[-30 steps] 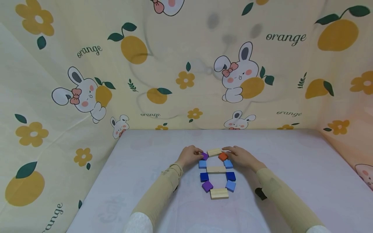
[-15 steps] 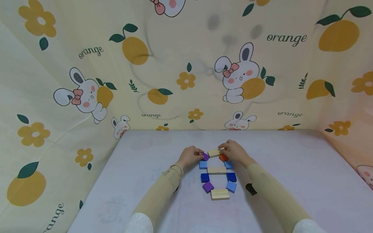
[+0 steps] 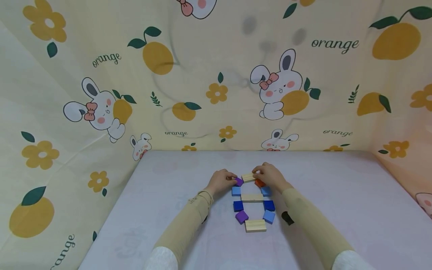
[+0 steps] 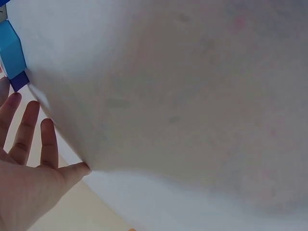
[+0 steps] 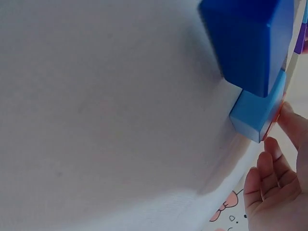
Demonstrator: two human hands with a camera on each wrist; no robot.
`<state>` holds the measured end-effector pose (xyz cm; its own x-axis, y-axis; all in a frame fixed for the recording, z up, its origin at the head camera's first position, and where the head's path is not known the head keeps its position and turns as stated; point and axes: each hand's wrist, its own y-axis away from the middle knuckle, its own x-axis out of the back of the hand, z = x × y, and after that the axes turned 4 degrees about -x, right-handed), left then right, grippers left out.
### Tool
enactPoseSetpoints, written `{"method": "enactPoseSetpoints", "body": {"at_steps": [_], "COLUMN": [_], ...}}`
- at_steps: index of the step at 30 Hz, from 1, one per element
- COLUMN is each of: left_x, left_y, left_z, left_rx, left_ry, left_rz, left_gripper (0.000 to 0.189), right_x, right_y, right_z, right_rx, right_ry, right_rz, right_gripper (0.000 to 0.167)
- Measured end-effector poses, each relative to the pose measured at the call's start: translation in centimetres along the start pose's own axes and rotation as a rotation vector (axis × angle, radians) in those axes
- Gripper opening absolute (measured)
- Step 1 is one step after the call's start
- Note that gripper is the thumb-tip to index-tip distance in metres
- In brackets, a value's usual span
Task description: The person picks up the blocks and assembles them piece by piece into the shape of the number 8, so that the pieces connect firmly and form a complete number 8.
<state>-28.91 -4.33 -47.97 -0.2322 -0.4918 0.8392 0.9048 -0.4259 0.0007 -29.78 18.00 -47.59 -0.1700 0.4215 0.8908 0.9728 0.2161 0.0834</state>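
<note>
In the head view, several coloured and wooden blocks form a figure-eight outline on the white table. My left hand (image 3: 221,182) pinches the upper purple block (image 3: 239,182); the left wrist view shows the thumb and index finger at that purple block (image 4: 19,81), other fingers spread. My right hand (image 3: 271,177) has its fingertips around the right end of the top wooden block (image 3: 248,177), covering that end. Just below those fingers lies an orange block (image 3: 259,183), partly hidden. In the right wrist view the thumb touches near its orange edge (image 5: 277,113); the index finger is hidden.
Light blue blocks (image 3: 236,191) and dark blue blocks (image 3: 237,206) line the sides. A wooden block (image 3: 252,198) crosses the middle and another wooden block (image 3: 255,226) lies nearest. Patterned cloth (image 3: 189,75) hangs behind and beside the table.
My right hand has moved left and slightly away from me, from beside the orange block onto the top wooden block's right end. The left hand stays at the purple block.
</note>
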Motion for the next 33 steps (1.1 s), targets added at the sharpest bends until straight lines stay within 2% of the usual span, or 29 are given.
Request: {"method": "enactPoseSetpoints", "body": {"at_steps": [10,17,33], "left_x": [0.01,-0.07,0.06], "left_y": [0.10,0.09,0.21], "left_z": [0.06,0.12,0.33], "left_rx": [-0.017,-0.005,0.005], "left_ry": [-0.015,0.010,0.001], "left_rz": [0.008,0.010,0.007], "left_gripper": [0.026,0.026,0.026], "right_x": [-0.31,-0.45,-0.50], "right_y": [-0.34,-0.33,-0.30], "right_z": [-0.15,-0.53,-1.04], "right_rx": [-0.047,-0.075,-0.156], "right_ry": [0.021,-0.018,-0.016], "right_rz": [0.048,0.077,0.079], "right_gripper": [0.025,0.023,0.022]}}
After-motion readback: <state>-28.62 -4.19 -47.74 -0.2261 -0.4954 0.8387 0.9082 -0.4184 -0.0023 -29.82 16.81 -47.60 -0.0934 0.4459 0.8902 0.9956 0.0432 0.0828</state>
